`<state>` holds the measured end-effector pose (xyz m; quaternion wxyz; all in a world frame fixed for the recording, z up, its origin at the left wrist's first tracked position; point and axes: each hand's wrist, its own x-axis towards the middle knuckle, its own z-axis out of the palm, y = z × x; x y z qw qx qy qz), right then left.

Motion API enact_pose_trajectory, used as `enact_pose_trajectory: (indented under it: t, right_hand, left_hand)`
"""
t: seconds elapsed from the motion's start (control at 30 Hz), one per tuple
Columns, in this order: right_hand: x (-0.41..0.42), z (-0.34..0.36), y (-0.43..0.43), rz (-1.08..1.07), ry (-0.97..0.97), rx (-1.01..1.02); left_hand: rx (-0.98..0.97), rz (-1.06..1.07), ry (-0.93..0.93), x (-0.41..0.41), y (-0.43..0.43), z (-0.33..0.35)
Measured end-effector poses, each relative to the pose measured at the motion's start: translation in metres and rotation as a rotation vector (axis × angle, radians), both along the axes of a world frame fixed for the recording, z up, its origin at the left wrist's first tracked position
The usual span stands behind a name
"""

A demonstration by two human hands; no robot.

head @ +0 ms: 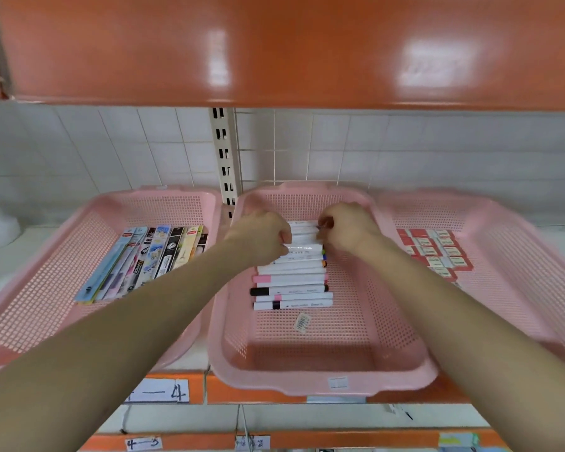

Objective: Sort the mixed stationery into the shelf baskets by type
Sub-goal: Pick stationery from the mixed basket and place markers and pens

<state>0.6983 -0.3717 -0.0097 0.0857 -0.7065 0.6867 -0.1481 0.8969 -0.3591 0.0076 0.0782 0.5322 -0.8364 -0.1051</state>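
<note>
Three pink mesh baskets stand side by side on the shelf. The middle basket point(323, 363) holds a row of white markers point(291, 278) laid crosswise, with pink and black caps at their left ends. My left hand point(261, 236) curls its fingers over the left ends of the far markers. My right hand point(346, 230) pinches the right end of the farthest markers. The left basket point(46, 288) contains flat packaged pens point(144, 259). In the right basket point(519, 272) lie several red and white erasers point(434, 252).
An orange shelf point(274, 50) hangs low overhead. A perforated metal upright point(224, 158) stands against the tiled wall between the left and middle baskets. A barcode sticker point(302, 322) lies in the middle basket. Handwritten labels point(159, 391) sit on the orange shelf edge.
</note>
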Motion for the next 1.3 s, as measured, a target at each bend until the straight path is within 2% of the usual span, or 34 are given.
enact_pose_trajectory:
  t: [0.23, 0.6, 0.87, 1.13, 1.3]
  right_hand:
    - [-0.009, -0.004, 0.010, 0.038, -0.038, -0.014]
    - [-0.003, 0.001, 0.024, 0.050, -0.060, 0.011]
    - [0.002, 0.034, 0.071, 0.123, -0.035, -0.135]
    - [0.017, 0.048, 0.142, 0.000, 0.081, -0.201]
    - [0.022, 0.043, 0.189, -0.111, 0.076, -0.126]
  left_hand:
    - [0.091, 0.033, -0.029, -0.018, -0.013, -0.016]
    - [0.049, 0.046, -0.091, -0.024, -0.008, -0.027]
    - [-0.218, 0.081, -0.034, 0.005, 0.032, -0.007]
    - [-0.284, 0.060, 0.021, 0.056, 0.091, 0.008]
    - [-0.298, 0.002, 0.059, 0.065, 0.133, 0.002]
